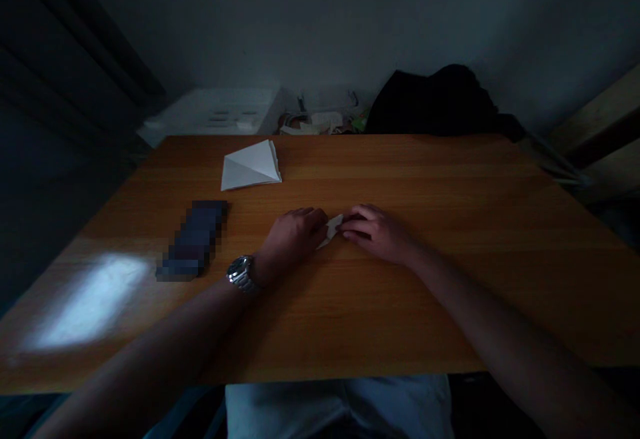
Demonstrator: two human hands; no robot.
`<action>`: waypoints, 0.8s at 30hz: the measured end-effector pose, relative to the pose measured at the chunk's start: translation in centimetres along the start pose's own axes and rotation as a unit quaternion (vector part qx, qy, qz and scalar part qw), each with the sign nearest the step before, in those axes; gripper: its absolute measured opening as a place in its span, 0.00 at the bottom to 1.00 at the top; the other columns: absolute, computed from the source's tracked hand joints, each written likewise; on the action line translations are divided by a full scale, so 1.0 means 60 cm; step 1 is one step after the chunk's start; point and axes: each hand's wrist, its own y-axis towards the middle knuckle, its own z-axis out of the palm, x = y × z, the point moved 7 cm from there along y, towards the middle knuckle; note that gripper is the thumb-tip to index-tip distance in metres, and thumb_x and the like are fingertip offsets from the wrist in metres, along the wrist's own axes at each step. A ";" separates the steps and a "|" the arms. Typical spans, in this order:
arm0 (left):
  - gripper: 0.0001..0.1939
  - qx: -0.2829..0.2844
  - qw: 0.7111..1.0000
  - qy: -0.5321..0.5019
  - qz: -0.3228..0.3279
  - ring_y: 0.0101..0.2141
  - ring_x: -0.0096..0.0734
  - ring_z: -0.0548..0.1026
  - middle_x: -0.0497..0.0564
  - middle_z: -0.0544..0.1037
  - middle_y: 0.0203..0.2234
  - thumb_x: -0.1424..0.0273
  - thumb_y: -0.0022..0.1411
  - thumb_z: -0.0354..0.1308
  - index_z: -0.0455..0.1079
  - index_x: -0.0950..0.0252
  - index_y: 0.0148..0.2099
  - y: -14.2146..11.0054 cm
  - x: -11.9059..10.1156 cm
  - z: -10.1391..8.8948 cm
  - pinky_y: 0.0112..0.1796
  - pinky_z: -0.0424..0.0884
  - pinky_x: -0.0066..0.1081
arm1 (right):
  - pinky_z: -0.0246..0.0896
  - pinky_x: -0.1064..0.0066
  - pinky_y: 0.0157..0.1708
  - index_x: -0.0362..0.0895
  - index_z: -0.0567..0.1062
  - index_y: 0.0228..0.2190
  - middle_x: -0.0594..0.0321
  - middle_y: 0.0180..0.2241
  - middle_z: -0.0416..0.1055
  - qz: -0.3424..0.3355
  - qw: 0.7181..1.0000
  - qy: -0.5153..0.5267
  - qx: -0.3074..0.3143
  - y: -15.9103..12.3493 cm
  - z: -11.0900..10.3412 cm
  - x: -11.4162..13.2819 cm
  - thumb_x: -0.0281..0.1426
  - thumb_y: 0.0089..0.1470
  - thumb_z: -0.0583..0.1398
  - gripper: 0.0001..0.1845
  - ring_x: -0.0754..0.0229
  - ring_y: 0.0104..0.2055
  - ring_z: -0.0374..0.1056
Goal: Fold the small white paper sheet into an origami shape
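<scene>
A small folded piece of white paper (pixel 332 227) lies at the middle of the wooden table, between my two hands. My left hand (pixel 299 232), with a metal watch on its wrist, has its fingers closed over the paper's left part and hides it. From the other side my right hand (pixel 373 229) pinches the paper's right tip between thumb and fingers. How the folds run under the fingers cannot be made out.
Farther back on the table (pixel 450 186) rests a larger folded white paper (pixel 251 166). A blurred dark flat object (pixel 195 239) lies on the left. Behind the far edge are a white box (pixel 215 109), assorted clutter (pixel 325 120) and a black cloth or bag (pixel 435 102).
</scene>
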 end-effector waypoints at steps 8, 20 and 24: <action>0.05 0.014 0.995 -0.096 0.020 0.32 0.29 0.73 0.48 0.77 0.33 0.67 0.68 0.60 0.73 0.63 0.42 -0.002 0.004 0.015 0.33 0.65 0.28 | 0.68 0.57 0.51 0.47 0.81 0.43 0.57 0.46 0.77 0.011 1.000 0.010 -0.017 0.004 -0.006 0.000 0.35 0.64 0.63 0.08 0.53 0.48 0.72; 0.12 0.003 0.993 -0.116 0.021 0.36 0.31 0.76 0.51 0.76 0.41 0.64 0.66 0.64 0.74 0.61 0.50 -0.001 0.004 0.013 0.36 0.70 0.28 | 0.69 0.54 0.53 0.46 0.77 0.48 0.53 0.47 0.74 0.073 0.995 0.015 -0.060 0.003 -0.001 -0.014 0.39 0.54 0.71 0.22 0.48 0.52 0.71; 0.15 -0.003 0.993 -0.121 0.013 0.37 0.32 0.76 0.51 0.76 0.42 0.64 0.66 0.64 0.73 0.61 0.53 -0.001 0.008 0.016 0.38 0.72 0.29 | 0.69 0.54 0.55 0.47 0.79 0.46 0.53 0.48 0.73 0.091 0.993 0.025 -0.070 0.001 -0.001 -0.019 0.39 0.54 0.70 0.18 0.48 0.53 0.70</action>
